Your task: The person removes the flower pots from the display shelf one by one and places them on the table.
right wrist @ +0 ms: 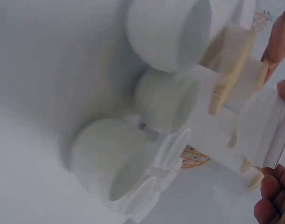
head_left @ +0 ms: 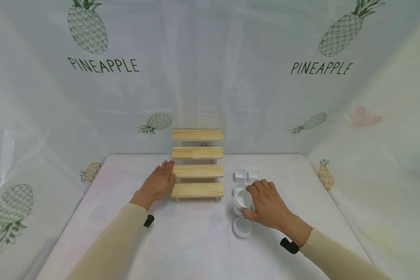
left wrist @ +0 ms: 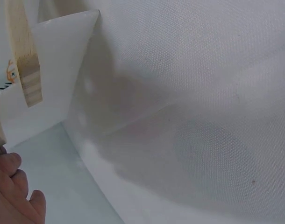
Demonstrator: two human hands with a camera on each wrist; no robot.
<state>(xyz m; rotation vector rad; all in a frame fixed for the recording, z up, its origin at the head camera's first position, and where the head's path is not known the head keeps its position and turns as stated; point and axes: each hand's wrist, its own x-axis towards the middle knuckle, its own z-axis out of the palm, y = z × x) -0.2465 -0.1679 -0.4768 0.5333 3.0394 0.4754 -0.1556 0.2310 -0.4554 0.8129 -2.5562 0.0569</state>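
A wooden stair-step rack [head_left: 197, 190] with light slats and pale side panels stands near the back of the table. My left hand [head_left: 160, 181] rests against the rack's left side, near the ends of its lower slats. In the left wrist view, its fingers [left wrist: 9, 163] touch a slat end. My right hand [head_left: 267, 204] grips a small white round cup [head_left: 244, 198] between thumb and fingers, raised above the other cups. The right wrist view shows this held cup [right wrist: 259, 128] tilted at the right edge. Another round cup [head_left: 242, 227] stands nearer the front.
More white round cups [right wrist: 105, 158] stand on the table, partly hidden behind my right hand in the head view. Behind them are two small square dishes [head_left: 240, 175]. A pineapple-print cloth [head_left: 213, 77] hangs at the back and sides of the white-covered table [head_left: 196, 241].
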